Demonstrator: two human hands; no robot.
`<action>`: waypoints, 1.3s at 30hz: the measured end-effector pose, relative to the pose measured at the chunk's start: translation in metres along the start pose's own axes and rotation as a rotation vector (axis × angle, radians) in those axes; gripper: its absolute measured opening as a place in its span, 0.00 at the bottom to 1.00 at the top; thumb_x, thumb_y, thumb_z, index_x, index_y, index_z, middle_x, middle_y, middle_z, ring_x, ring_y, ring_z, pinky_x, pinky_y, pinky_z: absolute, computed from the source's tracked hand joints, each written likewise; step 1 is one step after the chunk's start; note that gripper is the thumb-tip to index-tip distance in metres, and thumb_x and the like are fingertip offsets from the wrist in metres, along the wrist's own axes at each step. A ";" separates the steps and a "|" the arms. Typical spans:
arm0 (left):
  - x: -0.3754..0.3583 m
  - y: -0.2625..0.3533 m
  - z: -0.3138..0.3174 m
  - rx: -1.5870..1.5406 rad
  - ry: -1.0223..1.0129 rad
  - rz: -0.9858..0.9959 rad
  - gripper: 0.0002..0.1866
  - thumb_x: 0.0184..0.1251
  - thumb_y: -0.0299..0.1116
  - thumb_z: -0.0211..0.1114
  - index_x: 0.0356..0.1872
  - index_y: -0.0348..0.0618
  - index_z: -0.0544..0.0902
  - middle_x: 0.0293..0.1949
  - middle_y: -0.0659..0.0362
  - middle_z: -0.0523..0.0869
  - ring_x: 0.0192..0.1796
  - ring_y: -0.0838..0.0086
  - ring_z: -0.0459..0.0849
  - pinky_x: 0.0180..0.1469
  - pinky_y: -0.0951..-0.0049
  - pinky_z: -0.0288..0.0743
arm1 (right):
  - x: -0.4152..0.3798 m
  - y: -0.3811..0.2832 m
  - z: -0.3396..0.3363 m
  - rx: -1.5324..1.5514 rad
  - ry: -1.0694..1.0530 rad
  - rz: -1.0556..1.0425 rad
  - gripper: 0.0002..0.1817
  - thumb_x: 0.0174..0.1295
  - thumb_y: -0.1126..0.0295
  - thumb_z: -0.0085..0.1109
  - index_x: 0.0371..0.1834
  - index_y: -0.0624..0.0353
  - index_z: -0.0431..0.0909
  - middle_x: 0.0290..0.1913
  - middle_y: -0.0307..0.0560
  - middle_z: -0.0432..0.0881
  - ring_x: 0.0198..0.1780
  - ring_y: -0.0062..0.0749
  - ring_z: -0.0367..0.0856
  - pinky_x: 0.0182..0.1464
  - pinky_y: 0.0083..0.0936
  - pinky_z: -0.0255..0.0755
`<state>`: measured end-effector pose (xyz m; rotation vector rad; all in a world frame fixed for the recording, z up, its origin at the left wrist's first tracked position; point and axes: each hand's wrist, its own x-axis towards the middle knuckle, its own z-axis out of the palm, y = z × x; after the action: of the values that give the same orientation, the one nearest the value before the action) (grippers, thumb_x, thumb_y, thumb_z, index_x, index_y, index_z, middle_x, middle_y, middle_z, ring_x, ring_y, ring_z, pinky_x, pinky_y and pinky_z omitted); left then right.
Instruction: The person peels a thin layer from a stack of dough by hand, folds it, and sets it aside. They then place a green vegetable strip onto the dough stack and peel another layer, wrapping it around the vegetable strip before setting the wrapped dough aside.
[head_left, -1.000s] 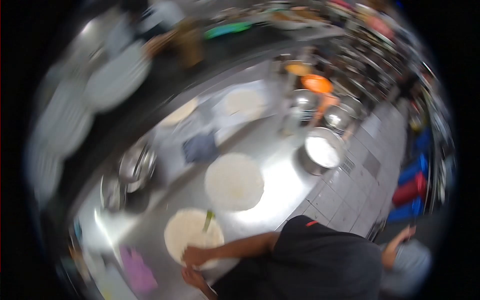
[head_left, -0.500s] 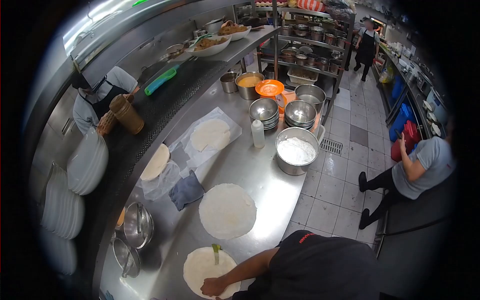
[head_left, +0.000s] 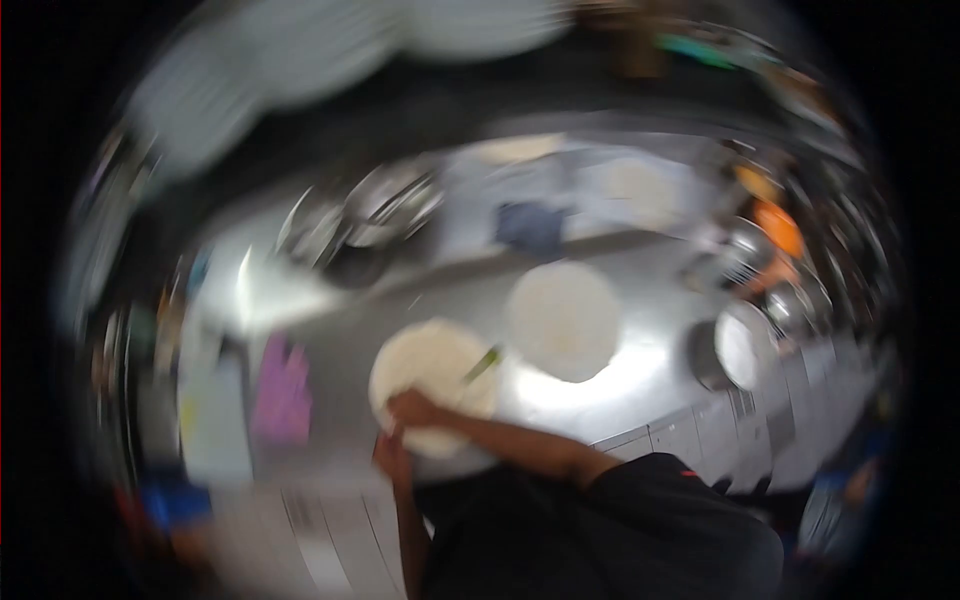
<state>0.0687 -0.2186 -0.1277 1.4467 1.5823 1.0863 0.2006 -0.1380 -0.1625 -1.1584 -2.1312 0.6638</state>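
Note:
A pale round of flattened dough [head_left: 425, 352] lies on the steel counter in front of me. On its right side rests a green strip [head_left: 483, 365]. My right hand [head_left: 412, 408] is over the near left part of this dough, fingers drawn together. Just below, at the dough's near edge, my left hand [head_left: 392, 455] is close to or touching the right one, its fingers also closed. Blur hides what is between the fingers. A second, thinner-looking round sheet [head_left: 565, 320] lies to the right, apart from both hands.
A purple glove-like item [head_left: 285, 390] and a pale board [head_left: 215, 435] are at left. Metal bowls [head_left: 395, 200] and a dark blue cloth [head_left: 532, 228] sit behind. At right stand a pot of white powder [head_left: 742, 345] and an orange item [head_left: 778, 228].
My view has swung down and left, so the counter now runs across it. My left hand has come into view beside the right hand at the dough's edge.

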 end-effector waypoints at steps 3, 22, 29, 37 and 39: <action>0.000 -0.010 -0.012 0.175 0.000 -0.069 0.21 0.68 0.48 0.70 0.29 0.38 0.80 0.18 0.62 0.74 0.24 0.80 0.67 0.27 0.69 0.66 | -0.008 -0.001 -0.012 -0.004 -0.087 0.065 0.12 0.54 0.57 0.66 0.33 0.54 0.83 0.41 0.49 0.83 0.39 0.47 0.84 0.44 0.43 0.76; 0.005 0.014 -0.015 0.037 -0.011 -0.336 0.21 0.63 0.44 0.75 0.46 0.38 0.83 0.28 0.60 0.87 0.22 0.80 0.82 0.23 0.75 0.76 | -0.002 -0.054 -0.081 0.120 -0.130 0.161 0.18 0.61 0.63 0.67 0.48 0.62 0.75 0.46 0.58 0.85 0.48 0.54 0.84 0.52 0.42 0.75; -0.006 0.069 -0.013 0.578 0.085 0.245 0.45 0.49 0.41 0.80 0.72 0.59 0.68 0.53 0.59 0.85 0.64 0.64 0.77 0.66 0.56 0.67 | -0.026 -0.041 -0.120 0.324 -0.288 0.345 0.21 0.53 0.65 0.75 0.49 0.60 0.80 0.39 0.47 0.83 0.41 0.36 0.84 0.46 0.30 0.77; 0.042 0.079 -0.016 0.653 -0.565 0.481 0.26 0.51 0.42 0.78 0.55 0.57 0.85 0.48 0.64 0.86 0.63 0.69 0.74 0.70 0.56 0.56 | -0.077 -0.027 -0.163 0.263 -0.218 0.397 0.27 0.47 0.60 0.79 0.49 0.59 0.82 0.42 0.48 0.85 0.43 0.39 0.84 0.49 0.32 0.77; 0.047 0.082 -0.017 0.658 -0.685 0.434 0.22 0.51 0.44 0.78 0.49 0.54 0.88 0.48 0.65 0.86 0.60 0.70 0.77 0.69 0.57 0.58 | -0.088 -0.033 -0.165 0.190 -0.186 0.321 0.27 0.46 0.60 0.79 0.48 0.59 0.82 0.42 0.49 0.85 0.43 0.42 0.84 0.50 0.34 0.77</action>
<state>0.0799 -0.1723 -0.0442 2.3559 1.1717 0.1727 0.3383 -0.2082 -0.0516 -1.3904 -1.9923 1.1326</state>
